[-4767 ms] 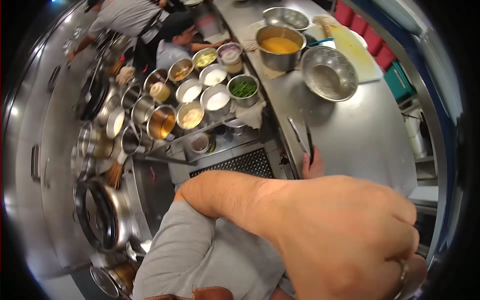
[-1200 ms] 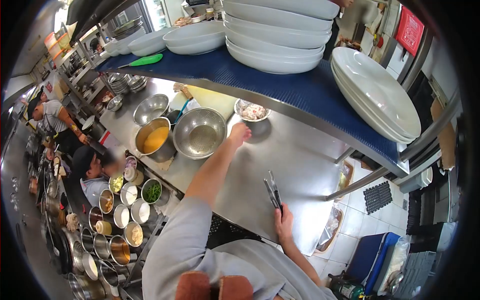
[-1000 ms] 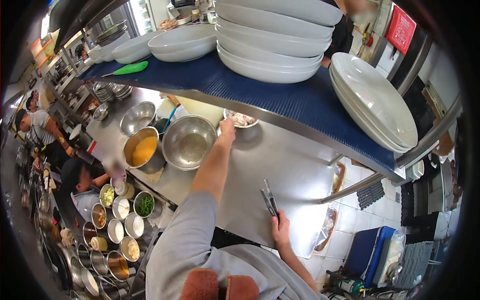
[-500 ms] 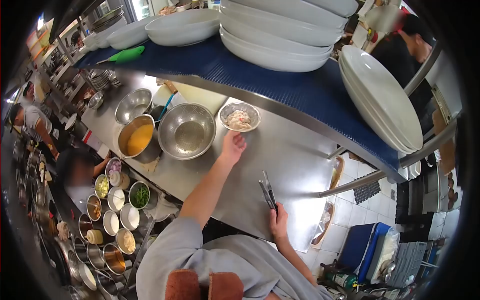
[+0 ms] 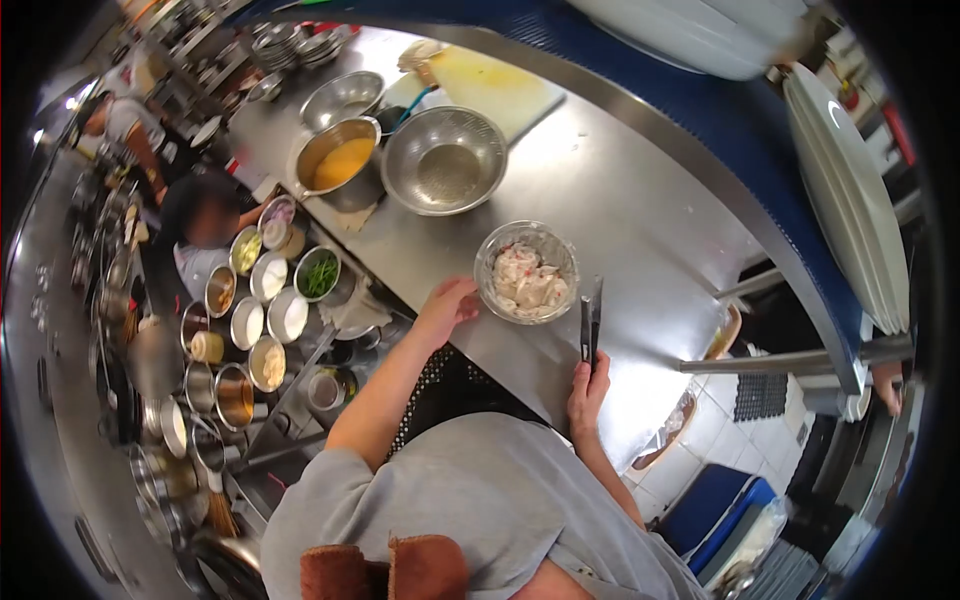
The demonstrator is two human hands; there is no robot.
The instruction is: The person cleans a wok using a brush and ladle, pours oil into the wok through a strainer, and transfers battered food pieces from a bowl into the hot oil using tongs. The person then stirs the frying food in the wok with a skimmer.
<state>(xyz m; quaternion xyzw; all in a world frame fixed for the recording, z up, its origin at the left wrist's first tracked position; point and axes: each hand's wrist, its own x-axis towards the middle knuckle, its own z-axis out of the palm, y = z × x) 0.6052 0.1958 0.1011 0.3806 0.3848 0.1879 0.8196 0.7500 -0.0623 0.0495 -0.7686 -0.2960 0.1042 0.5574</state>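
Note:
A clear bowl (image 5: pixel 527 290) holds pale, raw-looking pieces of meat or seafood (image 5: pixel 528 278) with reddish flecks. My left hand (image 5: pixel 447 312) is at the bowl's left side, fingers loosely apart. Whether a fingertip touches the rim I cannot tell. My right hand (image 5: pixel 588 390) grips a pair of metal tongs (image 5: pixel 592 322) by the dark handle, tips pointing up and away from me, just right of the bowl.
A perforated metal colander (image 5: pixel 445 160), a pot of orange liquid (image 5: pixel 340 160) and a cutting board (image 5: pixel 490 85) stand farther back on the steel counter (image 5: pixel 620 190). Plates (image 5: pixel 850 190) lean on the overhead shelf. Several ingredient containers (image 5: pixel 268 275) and a co-worker (image 5: pixel 205 230) are at left.
The bowl has come toward me from the back of the counter, and my left hand has drawn back with it. The tongs stay in my right hand. My view has shifted.

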